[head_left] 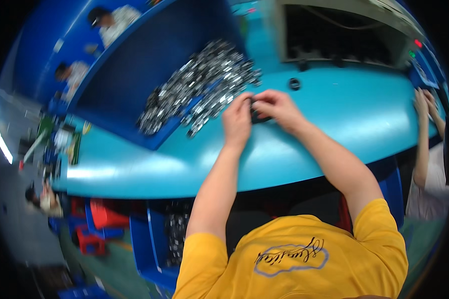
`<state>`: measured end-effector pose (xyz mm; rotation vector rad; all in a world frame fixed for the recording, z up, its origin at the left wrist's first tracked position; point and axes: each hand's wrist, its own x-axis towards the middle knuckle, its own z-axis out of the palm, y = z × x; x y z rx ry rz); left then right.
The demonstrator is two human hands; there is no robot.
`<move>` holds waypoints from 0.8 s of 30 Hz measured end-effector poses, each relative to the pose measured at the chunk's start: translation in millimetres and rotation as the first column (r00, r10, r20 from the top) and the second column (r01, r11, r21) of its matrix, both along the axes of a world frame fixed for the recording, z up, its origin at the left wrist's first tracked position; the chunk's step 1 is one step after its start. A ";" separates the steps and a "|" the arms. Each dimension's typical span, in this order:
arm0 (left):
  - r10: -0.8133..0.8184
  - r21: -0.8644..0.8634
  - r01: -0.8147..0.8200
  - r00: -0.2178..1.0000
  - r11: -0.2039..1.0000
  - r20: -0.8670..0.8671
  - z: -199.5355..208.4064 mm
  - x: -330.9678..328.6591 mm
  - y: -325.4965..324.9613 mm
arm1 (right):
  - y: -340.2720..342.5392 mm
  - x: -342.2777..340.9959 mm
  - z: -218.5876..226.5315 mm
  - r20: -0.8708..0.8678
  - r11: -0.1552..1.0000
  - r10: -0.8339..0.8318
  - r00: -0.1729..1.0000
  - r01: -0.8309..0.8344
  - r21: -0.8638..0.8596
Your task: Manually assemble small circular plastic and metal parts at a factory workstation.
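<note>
Above the teal table my two hands meet around a small black part [258, 117], whose kind I cannot make out. My left hand [238, 119] pinches it from one side. The fingers of my right hand [278, 108] close on it from the other side and partly hide it. Just beyond my left hand, a heap of small shiny silver-and-black parts [209, 79] spills from a tilted blue bin [129, 74] onto the tabletop. Further off to the right lies a round black piece [294, 83], apart from my hands.
A grey machine housing [334, 32] with a dark opening stands at the back of the teal table [334, 119]. At the right edge are another person's hands [424, 103]. Below the table, a blue crate [147, 239] holds more parts, near red stools [91, 243]. Other people sit far left.
</note>
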<state>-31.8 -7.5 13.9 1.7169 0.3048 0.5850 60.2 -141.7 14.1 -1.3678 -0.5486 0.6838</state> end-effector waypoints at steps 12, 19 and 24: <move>-0.052 0.016 0.051 0.995 0.999 0.089 5.9 -0.3 -4.6 | 1.4 -6.9 0.6 0.050 0.988 -0.114 0.992 0.107 0.112; -0.105 -0.383 0.122 0.992 0.916 0.065 -9.5 1.8 6.8 | 0.9 -5.2 -0.9 0.145 0.999 -0.017 0.989 0.011 0.041; -0.053 -0.332 0.091 0.991 0.939 0.120 -3.1 4.9 -8.8 | -4.4 -5.9 8.2 -0.089 0.992 0.003 0.996 0.008 0.123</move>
